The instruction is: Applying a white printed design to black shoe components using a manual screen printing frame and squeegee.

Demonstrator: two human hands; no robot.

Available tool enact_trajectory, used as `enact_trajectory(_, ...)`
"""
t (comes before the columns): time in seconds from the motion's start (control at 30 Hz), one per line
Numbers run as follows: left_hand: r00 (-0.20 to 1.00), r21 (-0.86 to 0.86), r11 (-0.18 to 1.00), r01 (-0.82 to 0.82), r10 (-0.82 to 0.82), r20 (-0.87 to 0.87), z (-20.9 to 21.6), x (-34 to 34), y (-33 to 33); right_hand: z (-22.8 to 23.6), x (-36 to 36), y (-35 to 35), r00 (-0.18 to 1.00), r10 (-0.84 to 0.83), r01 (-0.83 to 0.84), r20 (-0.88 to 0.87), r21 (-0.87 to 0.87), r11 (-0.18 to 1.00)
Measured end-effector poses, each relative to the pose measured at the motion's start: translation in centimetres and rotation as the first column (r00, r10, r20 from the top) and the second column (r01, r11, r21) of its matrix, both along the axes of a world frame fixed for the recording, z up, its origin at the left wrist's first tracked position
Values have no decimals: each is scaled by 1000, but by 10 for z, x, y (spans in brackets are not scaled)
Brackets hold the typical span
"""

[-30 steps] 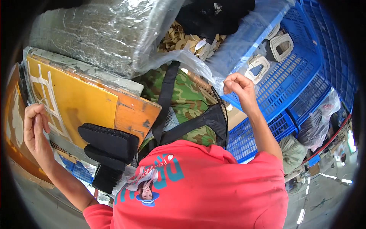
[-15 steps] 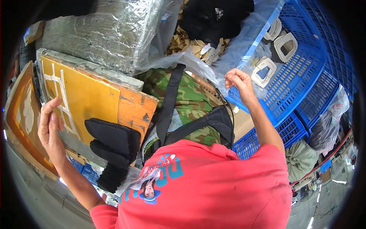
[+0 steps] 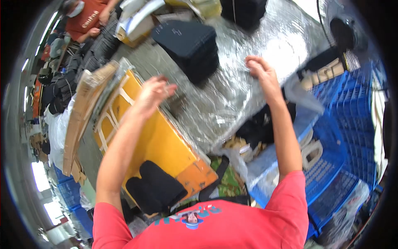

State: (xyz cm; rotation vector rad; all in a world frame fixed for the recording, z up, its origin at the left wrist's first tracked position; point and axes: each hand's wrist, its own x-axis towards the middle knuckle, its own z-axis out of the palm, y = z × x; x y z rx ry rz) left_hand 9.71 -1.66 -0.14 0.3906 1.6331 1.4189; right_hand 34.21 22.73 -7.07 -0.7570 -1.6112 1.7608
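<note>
My left hand is raised over the edge of a yellow-orange board, fingers curled and apart, holding nothing that I can make out. My right hand hovers over a silver foil-covered table, fingers loosely bent, empty. Between the hands, farther back, sits a stack of black flat pieces. A black padded piece lies on the board's near end. My red shirt fills the bottom of the view.
Blue plastic crates stand at the right, with a clear plastic bag draped over them. Cardboard sheets lean at the left. Another person in a red shirt works at the top left. A camouflage fabric lies below the board.
The view has tilted up toward the foil table. Both my hands rose from the board's side and the crate's bag to above the table.
</note>
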Motion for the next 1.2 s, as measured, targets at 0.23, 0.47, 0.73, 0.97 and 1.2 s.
enact_trajectory(0.23,990,-94,989,-115,122,72,-39,-3,59,1,-117,28,938,347,-308,1,-463,831)
enact_trajectory(0.47,997,-136,991,6,5,79,-38,-6,54,6,-97,8,873,431,-347,229,-329,878)
enact_trajectory(0.73,992,-160,980,116,-105,73,-36,3,39,17,-48,-37,941,282,-209,189,-332,920)
enact_trajectory(0.97,976,7,985,-171,171,-135,-7,7,48,60,-44,-40,984,104,-127,-142,-162,979)
enact_trajectory(1.2,906,217,967,-133,207,-369,9,25,73,89,-49,-62,968,173,-154,-184,111,982)
